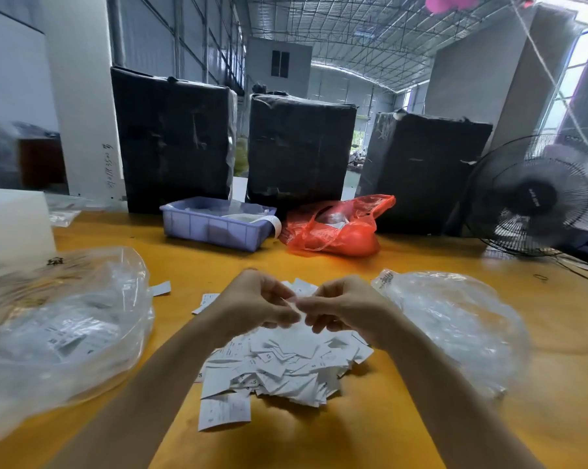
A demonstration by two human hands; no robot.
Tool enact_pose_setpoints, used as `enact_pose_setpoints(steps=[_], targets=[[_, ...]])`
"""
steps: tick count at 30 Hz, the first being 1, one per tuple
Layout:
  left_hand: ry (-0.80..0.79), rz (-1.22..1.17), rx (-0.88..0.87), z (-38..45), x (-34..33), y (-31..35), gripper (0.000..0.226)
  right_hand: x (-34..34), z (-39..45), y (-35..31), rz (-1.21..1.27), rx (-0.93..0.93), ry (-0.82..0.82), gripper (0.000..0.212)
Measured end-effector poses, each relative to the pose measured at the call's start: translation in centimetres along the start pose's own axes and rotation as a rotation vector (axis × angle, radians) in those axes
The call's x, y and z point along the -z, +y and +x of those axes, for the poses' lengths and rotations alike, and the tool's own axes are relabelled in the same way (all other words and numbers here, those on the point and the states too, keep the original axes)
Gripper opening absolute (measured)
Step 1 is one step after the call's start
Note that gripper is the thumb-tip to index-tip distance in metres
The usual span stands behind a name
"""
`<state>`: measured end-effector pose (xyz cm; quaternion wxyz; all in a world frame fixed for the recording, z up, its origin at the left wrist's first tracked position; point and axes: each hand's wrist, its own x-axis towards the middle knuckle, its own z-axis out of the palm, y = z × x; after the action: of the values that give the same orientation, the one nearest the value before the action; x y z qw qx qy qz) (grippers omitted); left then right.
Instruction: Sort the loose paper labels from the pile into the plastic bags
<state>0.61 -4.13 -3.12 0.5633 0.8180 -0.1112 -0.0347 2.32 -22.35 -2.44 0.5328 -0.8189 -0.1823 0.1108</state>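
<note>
The far middle of the pile of labels (279, 363) is hidden by both hands. The clear bag (59, 333) at the table's left edge is blurred and cut off by the frame. Print on the labels is too small to be read.

1. A warehouse or factory packing hall: a high corrugated metal roof (370, 32) on steel trusses spans it.
2. Three big black-wrapped bales (174, 140) stand behind the yellow worktable (387, 418).
3. A pedestal fan (536, 198) and a lilac plastic crate (214, 225) sit at the table's far edge.
</note>
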Motion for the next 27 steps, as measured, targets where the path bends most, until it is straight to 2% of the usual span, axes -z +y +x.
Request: enact_pose_setpoints(steps=[3,5,7,8,11,13,16,20,23,26,27], targets=[[0.111,0.002,0.032,0.2,0.3,-0.8,0.009,-0.8,0.8,0.8,0.003,0.015,0.090,0.023],[0.203,-0.056,0.043,0.4,0.5,-1.2,0.003,-1.3,1.3,2.1,-0.288,0.059,0.158,0.024],[0.274,-0.100,0.053,0.6,0.9,-1.6,0.007,-2.0,1.5,3.3,-0.622,0.084,0.097,0.034],[0.294,-0.124,0.060,0.7,1.0,-1.8,0.008,-2.2,1.5,3.7,-0.701,0.086,0.040,0.037],[0.335,-0.202,0.082,0.9,1.3,-2.1,0.008,-2.2,1.5,4.1,-0.769,0.142,-0.072,0.033],[0.363,-0.240,0.089,1.1,1.4,-2.2,0.007,-1.9,1.4,4.0,-0.788,0.171,-0.088,0.021],[0.373,-0.290,0.101,1.3,1.4,-2.3,0.008,-2.0,1.2,3.7,-0.923,0.196,-0.109,0.014],[0.362,-0.321,0.100,1.3,1.2,-2.3,0.009,-3.0,1.2,3.2,-1.085,0.258,-0.088,0.036],[0.355,-0.314,0.095,1.2,1.1,-2.2,0.009,-2.5,0.9,2.7,-1.001,0.236,-0.106,0.023],[0.359,-0.316,0.099,1.1,1.0,-2.2,0.014,-2.2,0.8,2.6,-1.014,0.218,-0.118,0.022],[0.357,-0.313,0.107,1.1,1.0,-2.2,0.016,-2.5,0.9,2.7,-1.066,0.248,-0.092,0.028]])
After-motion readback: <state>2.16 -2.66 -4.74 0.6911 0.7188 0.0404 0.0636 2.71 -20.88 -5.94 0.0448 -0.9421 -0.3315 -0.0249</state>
